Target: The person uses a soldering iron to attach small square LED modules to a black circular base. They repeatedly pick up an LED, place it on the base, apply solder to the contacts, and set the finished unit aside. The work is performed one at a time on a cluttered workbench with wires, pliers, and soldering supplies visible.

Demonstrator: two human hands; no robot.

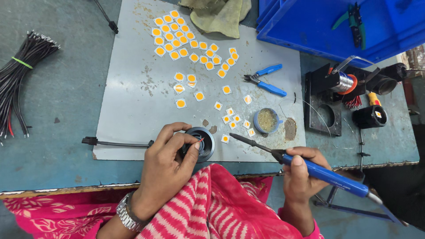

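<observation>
Left grip (170,152) pinches the round black housing (202,142); right grip (303,170) wraps the soldering iron (310,168).

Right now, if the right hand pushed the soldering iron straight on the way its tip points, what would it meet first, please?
The right hand aims the soldering iron up-left. Probably the loose yellow-centred chip just ahead of the tip would come first, with the black round housing in the left hand beyond; height above the mat is unclear.
</observation>
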